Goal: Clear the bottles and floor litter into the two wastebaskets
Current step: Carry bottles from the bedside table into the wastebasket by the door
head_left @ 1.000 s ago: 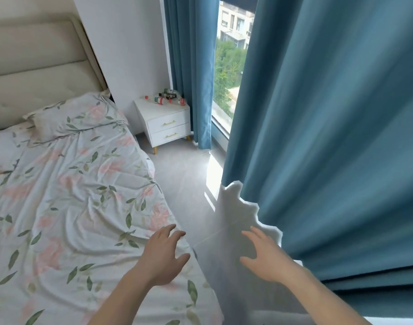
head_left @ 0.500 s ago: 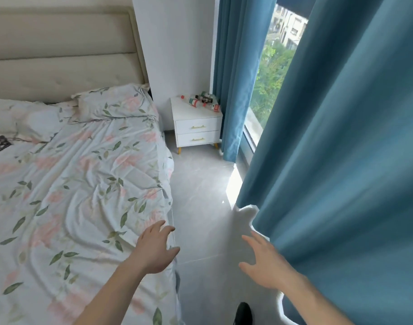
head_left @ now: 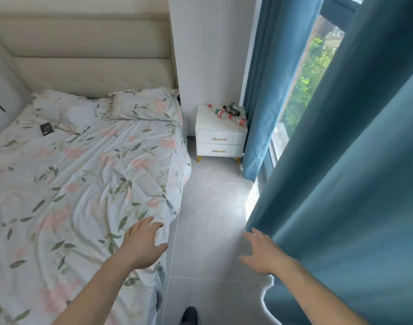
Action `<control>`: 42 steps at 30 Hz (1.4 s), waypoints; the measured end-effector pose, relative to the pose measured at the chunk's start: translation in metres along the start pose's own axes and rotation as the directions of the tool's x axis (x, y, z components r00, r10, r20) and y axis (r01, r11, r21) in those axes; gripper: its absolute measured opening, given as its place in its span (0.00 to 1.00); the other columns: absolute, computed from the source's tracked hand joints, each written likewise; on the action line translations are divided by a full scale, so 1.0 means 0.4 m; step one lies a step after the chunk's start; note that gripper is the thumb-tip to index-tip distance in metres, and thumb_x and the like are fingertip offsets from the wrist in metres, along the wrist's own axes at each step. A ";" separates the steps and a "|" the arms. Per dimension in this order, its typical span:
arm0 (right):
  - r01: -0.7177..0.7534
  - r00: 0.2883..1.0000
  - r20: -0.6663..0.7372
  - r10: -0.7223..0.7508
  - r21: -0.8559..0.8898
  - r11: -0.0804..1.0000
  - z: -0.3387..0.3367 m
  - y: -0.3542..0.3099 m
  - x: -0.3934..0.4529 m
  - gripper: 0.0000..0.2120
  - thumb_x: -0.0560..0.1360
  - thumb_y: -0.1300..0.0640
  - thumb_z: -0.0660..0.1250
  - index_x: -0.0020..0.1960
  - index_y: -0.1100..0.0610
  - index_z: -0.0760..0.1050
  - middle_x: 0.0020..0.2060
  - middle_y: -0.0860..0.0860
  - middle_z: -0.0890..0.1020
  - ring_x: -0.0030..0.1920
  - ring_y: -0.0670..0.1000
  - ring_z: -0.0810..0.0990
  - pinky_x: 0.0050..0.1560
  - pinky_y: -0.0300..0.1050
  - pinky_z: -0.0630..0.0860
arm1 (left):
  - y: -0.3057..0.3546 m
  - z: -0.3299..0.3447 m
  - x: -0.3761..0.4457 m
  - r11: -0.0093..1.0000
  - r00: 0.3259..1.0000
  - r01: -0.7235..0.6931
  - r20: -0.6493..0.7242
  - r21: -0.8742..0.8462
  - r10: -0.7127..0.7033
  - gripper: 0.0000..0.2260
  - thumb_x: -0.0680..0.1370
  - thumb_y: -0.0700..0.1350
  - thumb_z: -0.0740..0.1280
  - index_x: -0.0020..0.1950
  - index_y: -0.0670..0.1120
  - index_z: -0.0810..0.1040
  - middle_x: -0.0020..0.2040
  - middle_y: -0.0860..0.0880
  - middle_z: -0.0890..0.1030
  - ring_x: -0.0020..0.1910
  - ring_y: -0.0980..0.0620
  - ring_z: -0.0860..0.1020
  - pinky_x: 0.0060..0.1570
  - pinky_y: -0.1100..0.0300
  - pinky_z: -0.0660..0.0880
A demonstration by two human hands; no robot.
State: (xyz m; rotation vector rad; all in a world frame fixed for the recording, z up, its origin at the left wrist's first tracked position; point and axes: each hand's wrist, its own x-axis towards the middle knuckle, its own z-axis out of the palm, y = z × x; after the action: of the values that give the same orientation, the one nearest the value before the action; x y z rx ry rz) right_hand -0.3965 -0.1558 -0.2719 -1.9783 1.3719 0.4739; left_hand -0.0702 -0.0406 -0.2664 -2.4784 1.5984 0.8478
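- Bottles (head_left: pixel 229 112) lie tipped on the nightstand (head_left: pixel 220 137), beside the curtain (head_left: pixel 259 90).
- Left hand (head_left: pixel 143 243) and right hand (head_left: pixel 261 250) are spread, holding nothing.
- Walk to the nightstand first; grip one bottle per hand.

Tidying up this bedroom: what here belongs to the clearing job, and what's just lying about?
For the job:
- bottles lying on the nightstand
- left hand and right hand, both empty

Lying about:
- dark phone-like item on the bed
- pillow
- curtains
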 end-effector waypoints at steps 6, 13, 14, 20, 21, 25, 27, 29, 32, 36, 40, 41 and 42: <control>0.119 0.993 0.025 -0.117 -0.080 0.990 -0.148 -0.092 0.235 0.38 0.78 0.42 0.65 0.82 0.47 0.53 0.82 0.48 0.50 0.80 0.54 0.56 0.75 0.50 0.65 | -0.093 -0.066 0.150 0.986 0.987 0.159 -0.011 -0.049 -0.159 0.32 0.79 0.64 0.63 0.80 0.57 0.60 0.83 0.50 0.52 0.81 0.46 0.52 0.78 0.48 0.53; 0.027 0.999 -0.032 -0.031 -0.116 0.993 -0.366 -0.085 0.495 0.38 0.76 0.42 0.66 0.81 0.48 0.56 0.82 0.51 0.53 0.79 0.56 0.58 0.76 0.53 0.64 | 0.005 -0.236 0.534 0.995 0.997 0.071 0.006 -0.074 -0.071 0.31 0.79 0.61 0.62 0.81 0.57 0.59 0.83 0.50 0.50 0.82 0.46 0.50 0.79 0.48 0.52; 0.014 0.999 -0.051 -0.020 -0.119 0.993 -0.402 -0.082 0.530 0.37 0.76 0.42 0.66 0.81 0.48 0.57 0.82 0.51 0.53 0.79 0.57 0.58 0.76 0.53 0.64 | 0.028 -0.275 0.593 0.997 0.999 0.045 -0.002 -0.056 -0.045 0.31 0.79 0.60 0.63 0.81 0.56 0.59 0.83 0.49 0.50 0.82 0.45 0.50 0.79 0.48 0.51; -0.059 0.994 -0.094 0.048 -0.123 0.991 -0.597 -0.033 0.725 0.36 0.77 0.42 0.64 0.81 0.48 0.55 0.82 0.51 0.53 0.80 0.58 0.57 0.75 0.56 0.64 | 0.201 -0.456 0.892 0.993 0.994 -0.104 -0.016 0.056 0.105 0.30 0.79 0.58 0.62 0.81 0.55 0.59 0.83 0.48 0.50 0.82 0.44 0.49 0.79 0.48 0.49; -0.066 0.994 -0.090 0.054 -0.132 0.989 -0.631 -0.025 0.767 0.37 0.77 0.42 0.64 0.81 0.48 0.55 0.82 0.51 0.53 0.80 0.58 0.57 0.75 0.56 0.64 | 0.232 -0.473 0.940 0.990 0.992 -0.122 -0.008 0.074 0.123 0.30 0.79 0.58 0.62 0.81 0.55 0.59 0.83 0.48 0.50 0.82 0.44 0.49 0.79 0.48 0.48; -0.056 0.996 -0.072 0.045 -0.159 0.986 -0.762 0.015 0.960 0.37 0.77 0.43 0.65 0.81 0.50 0.55 0.81 0.53 0.55 0.79 0.60 0.57 0.75 0.58 0.64 | 0.332 -0.512 1.131 0.981 0.990 -0.142 0.020 0.130 0.140 0.31 0.80 0.58 0.61 0.81 0.53 0.59 0.83 0.48 0.49 0.82 0.44 0.47 0.80 0.47 0.46; -0.053 0.996 -0.077 0.042 -0.148 0.988 -0.829 0.029 1.048 0.37 0.77 0.44 0.65 0.81 0.50 0.55 0.80 0.53 0.56 0.78 0.60 0.58 0.74 0.57 0.65 | 0.373 -0.531 1.210 0.987 0.994 -0.107 0.023 0.122 0.105 0.31 0.80 0.58 0.61 0.81 0.53 0.59 0.83 0.47 0.48 0.82 0.43 0.46 0.80 0.46 0.46; -0.041 0.997 -0.066 0.032 -0.141 0.989 -0.894 0.041 1.126 0.36 0.76 0.45 0.65 0.80 0.50 0.56 0.81 0.52 0.54 0.78 0.59 0.58 0.74 0.56 0.65 | 0.410 -0.557 1.281 0.988 0.996 -0.091 0.030 0.123 0.088 0.31 0.80 0.58 0.61 0.81 0.53 0.58 0.83 0.48 0.48 0.82 0.43 0.46 0.80 0.46 0.47; -0.022 0.999 -0.040 0.016 -0.168 0.985 -0.991 0.060 1.238 0.35 0.76 0.47 0.65 0.79 0.52 0.58 0.80 0.52 0.55 0.78 0.59 0.58 0.74 0.56 0.65 | 0.457 -0.608 1.374 0.992 0.998 -0.069 0.004 0.102 0.069 0.30 0.81 0.57 0.61 0.81 0.54 0.58 0.83 0.48 0.48 0.82 0.44 0.47 0.80 0.46 0.47; 0.002 1.000 -0.012 -0.004 -0.173 0.985 -1.111 0.057 1.368 0.32 0.76 0.47 0.65 0.77 0.53 0.61 0.79 0.52 0.57 0.77 0.59 0.61 0.72 0.55 0.67 | 0.486 -0.666 1.483 0.998 0.999 -0.028 -0.024 0.060 0.030 0.29 0.81 0.58 0.61 0.81 0.55 0.59 0.83 0.48 0.48 0.82 0.44 0.47 0.80 0.47 0.47; 0.014 1.000 -0.006 -0.015 -0.149 0.989 -1.200 0.043 1.508 0.33 0.74 0.48 0.63 0.78 0.49 0.61 0.77 0.49 0.60 0.75 0.57 0.64 0.71 0.54 0.69 | 0.495 -0.717 1.625 0.999 1.000 -0.001 0.009 0.045 0.001 0.30 0.81 0.58 0.61 0.82 0.54 0.57 0.83 0.48 0.47 0.82 0.44 0.46 0.80 0.46 0.46; 0.017 1.000 -0.005 -0.018 -0.143 0.990 -1.218 0.041 1.546 0.33 0.74 0.48 0.63 0.78 0.49 0.60 0.78 0.49 0.59 0.75 0.57 0.63 0.71 0.54 0.68 | 0.496 -0.732 1.664 0.999 1.000 -0.002 0.013 0.046 0.002 0.30 0.81 0.58 0.61 0.82 0.53 0.57 0.83 0.48 0.47 0.82 0.44 0.46 0.80 0.46 0.46; 0.017 1.000 -0.003 -0.018 -0.136 0.991 -1.236 0.037 1.584 0.34 0.74 0.48 0.63 0.79 0.48 0.59 0.78 0.49 0.58 0.75 0.58 0.63 0.72 0.54 0.68 | 0.497 -0.748 1.707 0.999 1.000 -0.007 0.017 0.049 0.006 0.30 0.81 0.57 0.61 0.82 0.53 0.57 0.84 0.48 0.47 0.82 0.44 0.46 0.80 0.46 0.46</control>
State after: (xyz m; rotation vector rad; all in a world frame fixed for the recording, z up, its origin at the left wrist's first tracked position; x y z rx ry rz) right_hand -0.2087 -0.9352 -0.3272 -2.1000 1.3552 0.5693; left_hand 0.0892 -0.7949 -0.2987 -2.4279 1.6028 0.8185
